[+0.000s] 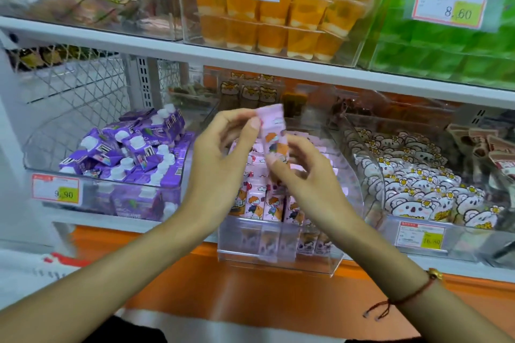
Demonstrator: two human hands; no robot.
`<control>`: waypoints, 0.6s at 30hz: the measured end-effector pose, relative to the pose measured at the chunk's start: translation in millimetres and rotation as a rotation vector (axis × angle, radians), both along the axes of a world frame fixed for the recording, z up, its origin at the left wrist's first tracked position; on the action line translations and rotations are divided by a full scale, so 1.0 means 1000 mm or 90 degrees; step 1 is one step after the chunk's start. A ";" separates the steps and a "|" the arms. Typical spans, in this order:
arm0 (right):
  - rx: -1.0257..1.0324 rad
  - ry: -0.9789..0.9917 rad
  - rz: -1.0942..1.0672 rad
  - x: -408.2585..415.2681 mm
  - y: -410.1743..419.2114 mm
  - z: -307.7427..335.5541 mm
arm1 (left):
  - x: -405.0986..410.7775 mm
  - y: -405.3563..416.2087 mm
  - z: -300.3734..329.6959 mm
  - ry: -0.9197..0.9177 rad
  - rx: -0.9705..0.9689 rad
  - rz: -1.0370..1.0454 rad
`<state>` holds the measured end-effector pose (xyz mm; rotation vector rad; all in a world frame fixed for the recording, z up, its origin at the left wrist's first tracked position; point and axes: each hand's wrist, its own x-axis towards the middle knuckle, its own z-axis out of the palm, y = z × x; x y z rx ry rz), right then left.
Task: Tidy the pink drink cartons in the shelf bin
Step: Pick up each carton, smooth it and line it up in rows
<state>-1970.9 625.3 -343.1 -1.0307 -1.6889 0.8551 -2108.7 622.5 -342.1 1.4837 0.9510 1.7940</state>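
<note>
A small pink drink carton (274,131) with a cartoon figure is held upright above the clear shelf bin (278,248). My left hand (220,159) pinches its upper part between thumb and fingers. My right hand (303,172) grips its lower end. Below them, several more pink cartons (267,203) stand in rows inside the bin, partly hidden by both hands. The bin's front wall juts out past the shelf edge.
A bin of purple cartons with white caps (131,153) sits to the left, and a bin of white bear-print packs (418,184) to the right. The upper shelf holds orange jelly cups (281,22) and green packs (446,50). An orange ledge (250,295) runs below.
</note>
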 end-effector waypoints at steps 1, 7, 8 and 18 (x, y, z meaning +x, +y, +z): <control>-0.056 0.060 -0.009 0.001 0.002 0.001 | -0.001 0.000 -0.003 0.026 -0.014 -0.001; -0.170 0.183 -0.004 0.004 0.007 -0.001 | -0.002 -0.001 -0.019 0.206 -0.081 -0.023; -0.168 0.192 -0.002 0.004 0.007 -0.001 | -0.002 -0.002 -0.020 0.235 -0.070 -0.012; -0.112 0.212 0.064 0.010 0.005 0.009 | 0.000 0.000 -0.019 0.279 0.007 0.037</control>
